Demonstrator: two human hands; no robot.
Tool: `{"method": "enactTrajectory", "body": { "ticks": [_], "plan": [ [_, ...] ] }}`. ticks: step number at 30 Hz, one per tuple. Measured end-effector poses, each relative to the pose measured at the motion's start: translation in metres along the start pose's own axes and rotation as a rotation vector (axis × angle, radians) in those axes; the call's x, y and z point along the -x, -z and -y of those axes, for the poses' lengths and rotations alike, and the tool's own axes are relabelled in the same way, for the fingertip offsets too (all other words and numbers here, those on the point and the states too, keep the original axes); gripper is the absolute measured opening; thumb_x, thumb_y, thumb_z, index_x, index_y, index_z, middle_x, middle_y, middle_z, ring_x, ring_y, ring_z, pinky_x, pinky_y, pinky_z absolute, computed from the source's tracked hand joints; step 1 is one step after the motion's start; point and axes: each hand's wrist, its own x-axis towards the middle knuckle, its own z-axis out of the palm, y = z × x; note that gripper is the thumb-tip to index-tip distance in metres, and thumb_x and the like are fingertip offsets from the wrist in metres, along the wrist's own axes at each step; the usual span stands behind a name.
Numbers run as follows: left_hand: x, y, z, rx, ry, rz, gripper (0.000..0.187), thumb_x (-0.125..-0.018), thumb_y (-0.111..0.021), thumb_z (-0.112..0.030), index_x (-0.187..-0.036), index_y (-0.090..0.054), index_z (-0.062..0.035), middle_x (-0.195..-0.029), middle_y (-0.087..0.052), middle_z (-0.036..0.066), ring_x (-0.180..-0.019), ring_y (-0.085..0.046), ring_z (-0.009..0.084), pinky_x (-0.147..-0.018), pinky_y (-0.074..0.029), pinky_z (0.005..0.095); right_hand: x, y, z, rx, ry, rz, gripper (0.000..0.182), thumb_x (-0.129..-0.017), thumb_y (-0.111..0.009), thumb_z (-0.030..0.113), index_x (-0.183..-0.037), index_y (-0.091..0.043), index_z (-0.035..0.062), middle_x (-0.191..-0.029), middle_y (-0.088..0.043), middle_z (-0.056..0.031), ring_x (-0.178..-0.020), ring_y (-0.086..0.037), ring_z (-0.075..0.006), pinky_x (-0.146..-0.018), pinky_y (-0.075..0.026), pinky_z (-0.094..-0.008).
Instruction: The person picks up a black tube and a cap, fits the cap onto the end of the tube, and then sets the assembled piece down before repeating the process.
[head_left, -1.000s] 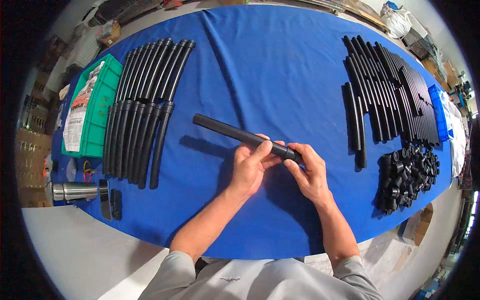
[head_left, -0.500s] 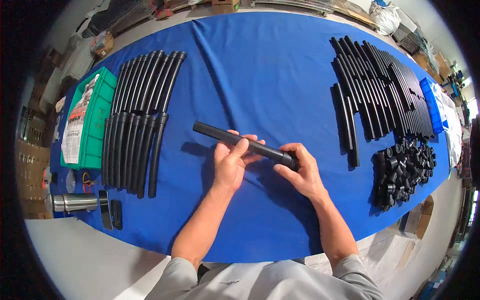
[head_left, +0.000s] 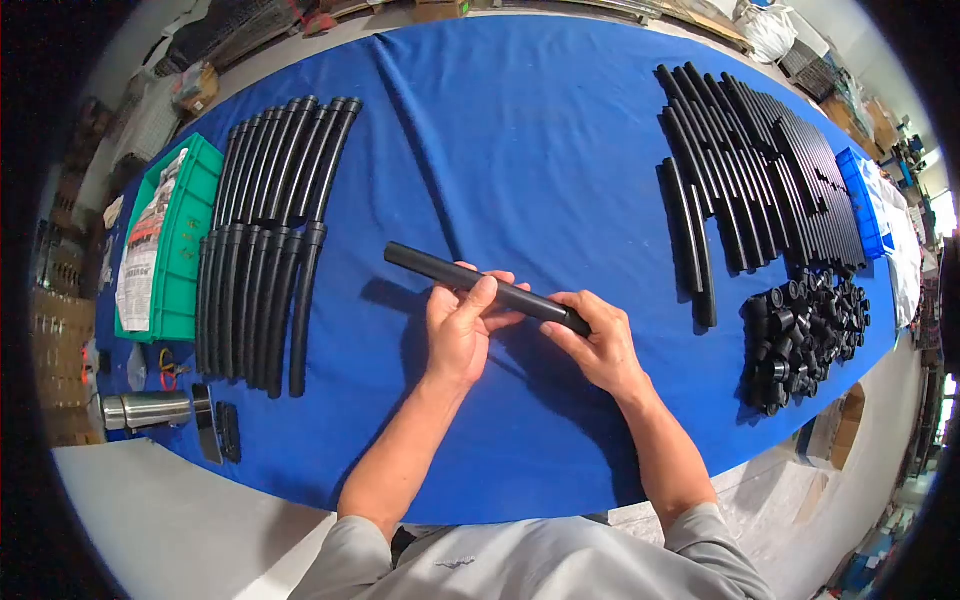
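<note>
A black tube [head_left: 430,265] is held in the air, tilted down to the right, over the blue cloth. My left hand [head_left: 466,320] is wrapped round its middle, with the thumb on top. Fingers and thumb of my right hand [head_left: 598,340] grip the tube's right end and partly cover it. Whether a fitting sits on that end cannot be made out behind the fingers. The tube's left end is bare.
Two rows of black tubes with collars [head_left: 262,250] lie left, beside a green crate [head_left: 185,250]. Plain black tubes [head_left: 750,180] lie right, above a heap of black fittings [head_left: 800,340]. A blue bin [head_left: 865,205] stands far right; a steel bottle [head_left: 150,410] lies lower left.
My right hand has shifted slightly left and inward on the tube. The wide collar visible at the tube's right end before no longer shows. The whole view has shifted a little.
</note>
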Motion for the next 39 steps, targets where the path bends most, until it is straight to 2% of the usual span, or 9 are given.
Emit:
{"method": "enactTrajectory", "body": {
  "ticks": [9,12,15,18,21,24,25,28,39],
  "plan": [
    [-0.005,0.005,-0.002,0.029,0.059,0.058,0.02,-0.101,-0.062,-0.014,-0.114,-0.048,-0.0072,-0.111,-0.067,0.019,-0.103,-0.071,0.0383,-0.078,-0.066,0.0465,-0.001,0.005,0.005,-0.045,-0.062,0.056,0.036,-0.086,-0.079,0.019,-0.114,-0.068,0.0005,-0.081,-0.06,-0.0119,-0.072,-0.06,-0.0252,-0.065,-0.046,-0.0372],
    [-0.002,-0.001,-0.006,0.044,0.06,0.029,0.025,-0.097,-0.069,-0.016,-0.11,-0.05,-0.0063,-0.108,-0.067,0.017,-0.101,-0.072,0.0347,-0.076,-0.066,0.0442,0.0,0.006,0.003,-0.04,-0.059,0.066,0.036,-0.086,-0.079,0.02,-0.114,-0.068,-0.0002,-0.08,-0.06,-0.0121,-0.072,-0.06,-0.0255,-0.066,-0.046,-0.0374],
    [-0.003,0.001,-0.005,0.048,0.048,0.031,0.026,-0.097,-0.068,-0.015,-0.112,-0.048,-0.0067,-0.108,-0.067,0.017,-0.101,-0.072,0.0349,-0.075,-0.066,0.0437,0.003,0.002,-0.001,-0.014,-0.105,0.071,0.047,-0.083,-0.083,0.023,-0.12,-0.066,0.0002,-0.089,-0.064,-0.0124,-0.078,-0.064,-0.0249,-0.071,-0.05,-0.0376],
    [-0.002,-0.001,-0.003,0.047,-0.001,0.022,0.029,-0.098,-0.067,-0.013,-0.116,-0.046,-0.0077,-0.108,-0.067,0.018,-0.101,-0.072,0.0356,-0.075,-0.066,0.0444,0.001,-0.006,-0.004,-0.299,-0.028,-0.115,0.061,-0.078,-0.088,0.026,-0.127,-0.062,0.0013,-0.101,-0.067,-0.013,-0.088,-0.067,-0.0243,-0.078,-0.054,-0.0377],
    [-0.002,-0.002,-0.002,0.042,-0.037,-0.034,0.024,-0.1,-0.062,-0.011,-0.116,-0.045,-0.0088,-0.11,-0.067,0.019,-0.103,-0.071,0.0387,-0.077,-0.067,0.0466,0.001,0.008,-0.011,-0.331,-0.125,-0.014,0.072,-0.073,-0.091,0.029,-0.13,-0.059,0.0022,-0.11,-0.067,-0.0132,-0.097,-0.068,-0.024,-0.082,-0.056,-0.0377],
    [-0.003,0.0,0.001,0.05,-0.037,-0.027,0.024,-0.1,-0.063,-0.011,-0.116,-0.045,-0.0092,-0.109,-0.068,0.019,-0.103,-0.071,0.0381,-0.076,-0.067,0.0476,0.002,0.01,-0.005,-0.082,-0.017,0.029,0.063,-0.077,-0.089,0.027,-0.127,-0.061,0.0019,-0.108,-0.068,-0.0141,-0.093,-0.068,-0.0255,-0.077,-0.055,-0.0383],
    [-0.003,0.0,0.001,0.052,-0.031,-0.02,0.024,-0.1,-0.062,-0.011,-0.116,-0.045,-0.0094,-0.109,-0.068,0.019,-0.103,-0.071,0.0379,-0.076,-0.067,0.0478,0.001,0.006,-0.001,-0.045,0.043,0.006,0.05,-0.082,-0.084,0.024,-0.121,-0.063,0.0016,-0.102,-0.067,-0.0158,-0.088,-0.068,-0.0288,-0.074,-0.054,-0.0388],
    [0.0,-0.002,-0.004,0.039,0.017,-0.017,0.023,-0.1,-0.062,-0.011,-0.117,-0.046,-0.0091,-0.109,-0.068,0.018,-0.103,-0.071,0.0376,-0.076,-0.066,0.0482,0.006,-0.005,-0.002,0.018,0.056,-0.08,0.036,-0.087,-0.078,0.021,-0.114,-0.065,0.0018,-0.094,-0.065,-0.0172,-0.084,-0.066,-0.0342,-0.072,-0.053,-0.0409],
    [-0.004,0.003,-0.003,0.062,0.03,-0.002,0.022,-0.099,-0.062,-0.011,-0.116,-0.048,-0.0086,-0.108,-0.068,0.017,-0.1,-0.072,0.0376,-0.074,-0.067,0.0472,0.007,-0.006,-0.001,-0.04,0.127,-0.134,0.033,-0.089,-0.077,0.02,-0.113,-0.064,0.0012,-0.088,-0.062,-0.0157,-0.076,-0.064,-0.0331,-0.066,-0.051,-0.0424]
  ]
}}
